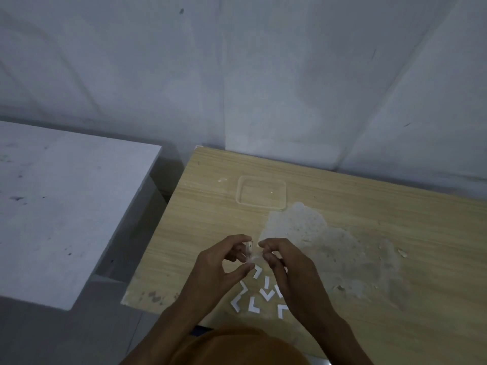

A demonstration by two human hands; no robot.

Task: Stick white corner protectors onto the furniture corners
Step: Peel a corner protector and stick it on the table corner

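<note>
Left hand (224, 262) pinches a protector (248, 249) above the desk (369, 246), long axis upright, 12 to 6 o'clock. Right hand (284, 264) pinches its clear film (256, 257). Spare protectors (266, 293) lie below at 6 o'clock.

My left hand (224, 262) and right hand (283, 264) are raised close together in front of me, forearms angling inward, the fingers of both curled with thumb and fingertips pinching.

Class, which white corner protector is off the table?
The one pinched between the left hand and right hand: protector; the others lie flat on the table.
</note>
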